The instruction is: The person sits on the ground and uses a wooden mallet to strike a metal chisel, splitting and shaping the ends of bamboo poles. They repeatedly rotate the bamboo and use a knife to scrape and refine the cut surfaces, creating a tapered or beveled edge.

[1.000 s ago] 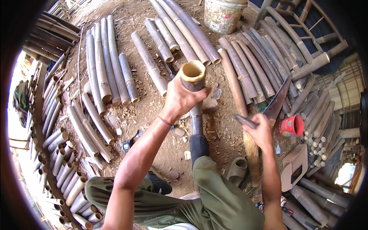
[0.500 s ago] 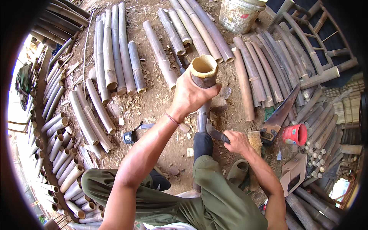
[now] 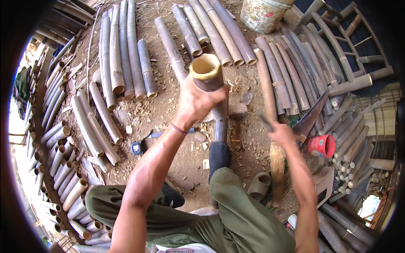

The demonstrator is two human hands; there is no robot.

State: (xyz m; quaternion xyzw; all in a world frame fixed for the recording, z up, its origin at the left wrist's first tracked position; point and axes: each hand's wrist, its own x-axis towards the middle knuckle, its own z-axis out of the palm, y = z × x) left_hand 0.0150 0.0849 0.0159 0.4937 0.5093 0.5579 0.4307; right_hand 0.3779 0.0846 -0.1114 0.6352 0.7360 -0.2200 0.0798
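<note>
My left hand (image 3: 195, 103) grips a thick bamboo piece (image 3: 209, 83) near its top, the open cut end with its pale rim tilted up toward me. Its lower part runs down to my dark-covered foot (image 3: 220, 155). Closed around a short dark hand tool (image 3: 264, 121), my right hand (image 3: 282, 135) is held out to the right, apart from the bamboo. Motion smears the tool, so its exact kind is unclear. Below that hand stands a rough wooden post (image 3: 277, 168). A handsaw (image 3: 311, 116) lies just beyond the right hand.
Bamboo lengths lie in rows ahead (image 3: 130, 50) and right (image 3: 291, 76), with stacks at far left. A red bucket (image 3: 321, 146), cardboard box (image 3: 324, 183) and clog (image 3: 259, 185) are at right. A tape measure (image 3: 136, 147) lies left; a white bucket (image 3: 265, 14) stands at the back.
My right hand has swung the tool away from the bamboo, up and to the right. The left hand and the bamboo's top have shifted slightly left in view.
</note>
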